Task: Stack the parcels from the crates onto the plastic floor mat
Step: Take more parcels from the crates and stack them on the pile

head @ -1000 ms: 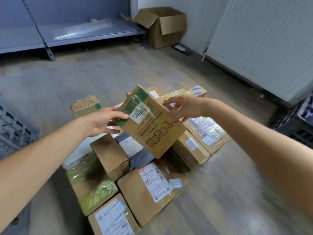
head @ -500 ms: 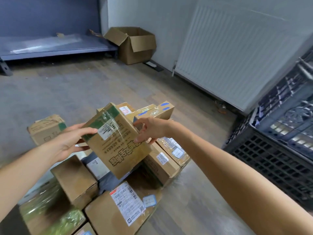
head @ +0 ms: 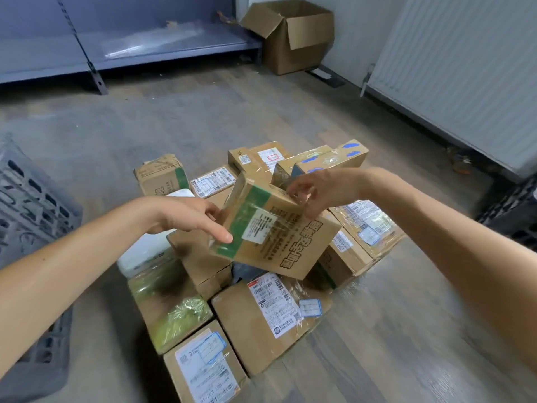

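Parcel (head: 273, 231) with the green tape is up in the air, tilted, right over the middle of the pile (head: 261, 330) of boxes on the floor. Left grip (head: 186, 216) holds the taped corner, thumb lying across the face. Right grip (head: 316, 193) pinches the far top edge with curled fingers. Both only have it by the edges, so a slip on that glossy tape could drop it corner-first onto the pile. Bigger worry is that the pile's top looks uneven, with boxes leaning at odd angles. Set down crooked, the parcel would probably slide off. The mat under the pile is hard to make out. Grey crate (head: 32, 199) sits left of the pile.
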`<state>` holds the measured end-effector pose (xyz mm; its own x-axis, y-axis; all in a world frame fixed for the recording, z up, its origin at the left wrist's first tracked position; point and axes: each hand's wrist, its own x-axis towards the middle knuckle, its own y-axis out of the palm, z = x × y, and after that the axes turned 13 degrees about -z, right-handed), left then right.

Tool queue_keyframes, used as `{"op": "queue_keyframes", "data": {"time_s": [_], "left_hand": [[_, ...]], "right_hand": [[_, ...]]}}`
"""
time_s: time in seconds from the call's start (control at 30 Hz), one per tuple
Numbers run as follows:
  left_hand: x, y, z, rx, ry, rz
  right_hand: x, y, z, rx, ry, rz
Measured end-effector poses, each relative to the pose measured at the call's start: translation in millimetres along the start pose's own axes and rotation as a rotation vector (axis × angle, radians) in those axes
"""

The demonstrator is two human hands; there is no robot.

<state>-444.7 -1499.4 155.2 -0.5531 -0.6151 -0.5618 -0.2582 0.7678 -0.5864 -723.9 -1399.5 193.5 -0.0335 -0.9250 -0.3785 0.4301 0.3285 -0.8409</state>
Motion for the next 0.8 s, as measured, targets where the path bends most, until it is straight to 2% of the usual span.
{"op": "queue_keyframes", "data": {"time_s": [0.13,0.47,0.6,0.8], "left_hand": [[-10.1,9.5,4.7,0.052,0.029,0.109],[-21.0,18.8,-2.6,-0.078,0.092,0.187],[-19.5,24.0,-11.4,-0.025,0.096,0.147],[-3.7,58.8,-20.8,0.246,0.205,-0.055]], "right_hand": [[7.2,2.5,15.3,-0.145,-0.063,0.053],[7.4,20.6,36.9,-0.410,-0.158,0.082],[9.8,39.6,38.7,-0.479,-0.209,0.060],[15.5,55.3,38.9,-0.545,-0.214,0.064]]}}
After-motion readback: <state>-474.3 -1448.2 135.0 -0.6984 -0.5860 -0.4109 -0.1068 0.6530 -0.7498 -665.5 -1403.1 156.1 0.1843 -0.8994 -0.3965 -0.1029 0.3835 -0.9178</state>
